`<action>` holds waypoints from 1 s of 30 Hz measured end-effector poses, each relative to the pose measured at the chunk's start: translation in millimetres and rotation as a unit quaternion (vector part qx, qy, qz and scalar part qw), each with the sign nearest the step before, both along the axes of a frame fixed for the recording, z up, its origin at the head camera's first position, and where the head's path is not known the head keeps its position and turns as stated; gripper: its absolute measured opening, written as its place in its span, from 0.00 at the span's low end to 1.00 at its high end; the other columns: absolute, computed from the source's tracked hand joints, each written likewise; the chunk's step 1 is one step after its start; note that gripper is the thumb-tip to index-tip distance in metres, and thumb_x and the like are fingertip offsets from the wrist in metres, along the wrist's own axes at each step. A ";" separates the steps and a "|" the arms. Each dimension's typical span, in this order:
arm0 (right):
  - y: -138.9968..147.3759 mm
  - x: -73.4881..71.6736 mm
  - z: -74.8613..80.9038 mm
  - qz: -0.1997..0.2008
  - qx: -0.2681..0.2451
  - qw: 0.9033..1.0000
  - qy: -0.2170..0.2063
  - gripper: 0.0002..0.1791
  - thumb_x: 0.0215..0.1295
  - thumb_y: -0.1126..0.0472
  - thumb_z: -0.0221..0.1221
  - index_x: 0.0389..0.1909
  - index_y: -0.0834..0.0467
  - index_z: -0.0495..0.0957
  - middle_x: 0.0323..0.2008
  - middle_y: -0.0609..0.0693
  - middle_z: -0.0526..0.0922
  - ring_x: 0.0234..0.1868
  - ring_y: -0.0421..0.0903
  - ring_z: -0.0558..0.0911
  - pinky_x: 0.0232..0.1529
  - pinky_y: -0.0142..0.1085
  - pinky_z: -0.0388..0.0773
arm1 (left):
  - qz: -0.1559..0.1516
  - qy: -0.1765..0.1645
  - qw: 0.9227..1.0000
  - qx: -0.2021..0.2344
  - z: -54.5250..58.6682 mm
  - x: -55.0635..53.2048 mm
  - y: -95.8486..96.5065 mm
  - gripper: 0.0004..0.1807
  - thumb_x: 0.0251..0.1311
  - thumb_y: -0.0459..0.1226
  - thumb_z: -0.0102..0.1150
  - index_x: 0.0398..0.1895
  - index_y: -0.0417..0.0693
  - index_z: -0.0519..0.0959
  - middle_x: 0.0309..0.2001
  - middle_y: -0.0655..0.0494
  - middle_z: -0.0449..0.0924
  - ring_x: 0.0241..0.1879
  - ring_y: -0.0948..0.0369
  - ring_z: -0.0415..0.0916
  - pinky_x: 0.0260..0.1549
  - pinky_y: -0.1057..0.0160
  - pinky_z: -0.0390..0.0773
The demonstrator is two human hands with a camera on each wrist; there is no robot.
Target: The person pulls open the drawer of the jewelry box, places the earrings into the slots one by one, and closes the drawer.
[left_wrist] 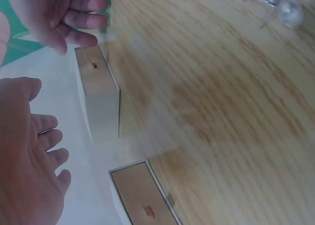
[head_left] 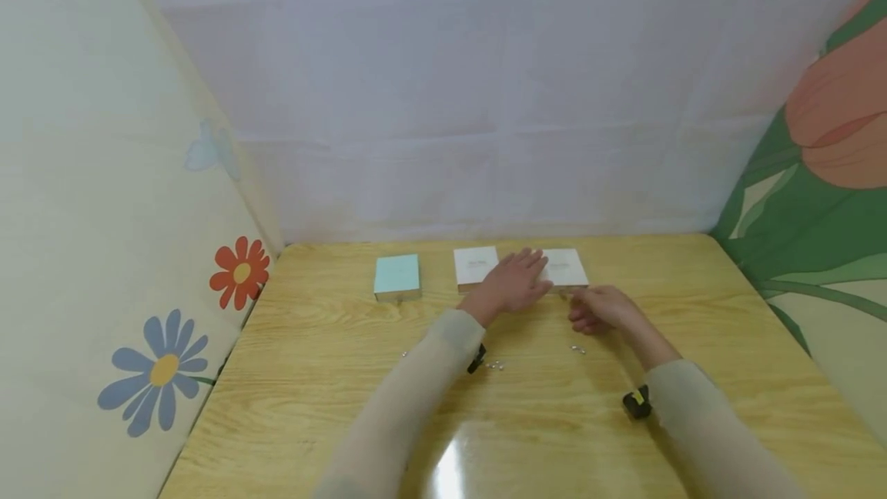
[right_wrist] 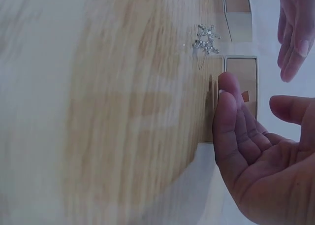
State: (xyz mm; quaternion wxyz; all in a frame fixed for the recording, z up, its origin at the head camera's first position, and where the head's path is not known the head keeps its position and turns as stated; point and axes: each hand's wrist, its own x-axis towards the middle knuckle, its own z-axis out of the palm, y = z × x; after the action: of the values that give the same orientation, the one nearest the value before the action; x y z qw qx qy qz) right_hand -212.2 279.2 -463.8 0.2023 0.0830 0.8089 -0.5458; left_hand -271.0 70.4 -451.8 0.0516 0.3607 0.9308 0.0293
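Note:
Two small white boxes stand side by side at the back of the table. My left hand (head_left: 516,281), fingers straight, reaches over the gap between the left white box (head_left: 475,262) and the right white box (head_left: 567,266), covering part of the latter. My right hand (head_left: 603,309) is just in front of the right box, fingers loosely bent and nothing between them. In the right wrist view, its fingertips overlap the box's tan drawer front (right_wrist: 250,72), beside a small pull tab (right_wrist: 245,96). The left wrist view shows my left palm (left_wrist: 29,156) facing the right hand, holding nothing.
A light-blue box (head_left: 397,276) stands farther left. Small sparkly silver pieces (head_left: 578,349) lie on the wooden table (head_left: 333,376) in front of the boxes; one by a pearl-like bead (left_wrist: 290,13). A white cloth (head_left: 416,98) hangs behind, with flower-printed panels at both sides.

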 end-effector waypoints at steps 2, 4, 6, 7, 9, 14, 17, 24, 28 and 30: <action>-0.3 -1.3 -0.9 0.002 0.000 1.000 -0.001 0.30 0.80 0.52 0.48 0.59 0.80 0.69 0.33 0.55 0.88 0.29 0.44 0.87 0.35 0.38 0.88 | -0.003 0.000 1.000 -0.001 -1.3 -1.3 3.0 0.35 0.80 0.56 0.27 0.82 0.49 0.50 0.82 0.55 0.45 0.81 0.56 0.41 0.79 0.57 0.45; -0.7 -2.1 -1.5 0.001 -0.004 1.000 -0.003 0.30 0.79 0.53 0.48 0.59 0.80 0.69 0.33 0.55 0.88 0.29 0.44 0.88 0.36 0.38 0.88 | -0.006 0.003 1.000 -0.004 -2.6 -2.6 5.4 0.35 0.80 0.56 0.27 0.82 0.49 0.51 0.82 0.54 0.45 0.81 0.56 0.41 0.79 0.59 0.44; -1.1 -2.1 -1.9 0.002 -0.010 1.000 -0.005 0.29 0.79 0.54 0.48 0.59 0.80 0.69 0.33 0.56 0.88 0.29 0.45 0.88 0.36 0.39 0.88 | -0.009 0.007 1.000 -0.009 -3.4 -3.8 7.7 0.35 0.81 0.56 0.27 0.82 0.48 0.51 0.82 0.54 0.45 0.81 0.56 0.42 0.79 0.59 0.44; -1.5 -2.0 -2.0 0.001 -0.012 1.000 -0.006 0.28 0.79 0.55 0.48 0.58 0.80 0.69 0.33 0.56 0.88 0.29 0.45 0.88 0.36 0.39 0.88 | -0.010 0.009 1.000 -0.009 -3.4 -4.1 8.7 0.35 0.81 0.56 0.27 0.81 0.48 0.52 0.82 0.54 0.46 0.81 0.55 0.42 0.79 0.59 0.45; -2.9 -1.5 -2.6 0.000 -0.018 1.000 -0.007 0.27 0.79 0.55 0.48 0.57 0.80 0.69 0.33 0.56 0.88 0.29 0.45 0.88 0.35 0.39 0.89 | -0.012 0.012 1.000 -0.014 -4.3 -4.9 10.5 0.34 0.81 0.56 0.27 0.81 0.48 0.52 0.82 0.54 0.46 0.81 0.54 0.44 0.79 0.60 0.45; -6.7 -1.7 -6.1 -0.010 -0.032 0.999 -0.010 0.27 0.79 0.55 0.49 0.57 0.80 0.70 0.32 0.56 0.88 0.28 0.44 0.88 0.35 0.39 0.89 | -0.012 0.011 1.000 -0.021 -10.6 -7.9 13.6 0.34 0.81 0.55 0.26 0.82 0.48 0.52 0.82 0.54 0.45 0.81 0.54 0.44 0.79 0.61 0.45; -9.3 -2.5 -8.2 -0.019 -0.041 0.999 -0.017 0.27 0.79 0.54 0.50 0.57 0.79 0.70 0.31 0.55 0.88 0.27 0.44 0.88 0.35 0.39 0.89 | -0.008 0.014 1.000 -0.024 -16.6 -10.5 14.6 0.34 0.81 0.55 0.25 0.82 0.48 0.50 0.82 0.54 0.44 0.81 0.55 0.42 0.79 0.61 0.44; -12.0 -5.9 -13.4 -0.033 -0.059 0.997 -0.026 0.25 0.79 0.55 0.50 0.55 0.78 0.71 0.29 0.52 0.88 0.26 0.42 0.87 0.34 0.36 0.88 | -0.007 0.020 0.999 -0.026 -23.7 -14.4 15.7 0.33 0.81 0.54 0.25 0.82 0.48 0.50 0.82 0.54 0.44 0.81 0.56 0.43 0.79 0.60 0.45; -12.5 -8.3 -14.0 -0.046 -0.066 0.996 -0.030 0.24 0.78 0.56 0.52 0.55 0.77 0.72 0.29 0.52 0.88 0.26 0.42 0.87 0.34 0.36 0.88 | -0.008 0.018 1.000 -0.021 -23.0 -15.0 16.5 0.33 0.81 0.53 0.25 0.81 0.47 0.51 0.82 0.53 0.45 0.81 0.55 0.44 0.79 0.60 0.46; -12.8 -9.9 -13.7 -0.054 -0.078 0.995 -0.029 0.24 0.78 0.57 0.52 0.54 0.77 0.72 0.28 0.52 0.87 0.26 0.42 0.87 0.34 0.36 0.88 | -0.008 0.019 1.000 -0.021 -21.7 -14.6 17.3 0.33 0.82 0.53 0.25 0.81 0.47 0.51 0.82 0.54 0.45 0.81 0.56 0.43 0.79 0.60 0.46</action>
State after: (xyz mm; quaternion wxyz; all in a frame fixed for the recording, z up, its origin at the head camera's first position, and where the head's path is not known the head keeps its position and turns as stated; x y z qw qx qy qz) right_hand -222.1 266.4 -477.5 0.2018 0.1262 0.7520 -0.6147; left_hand -285.6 87.7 -473.6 0.0421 0.3670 0.9292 0.0024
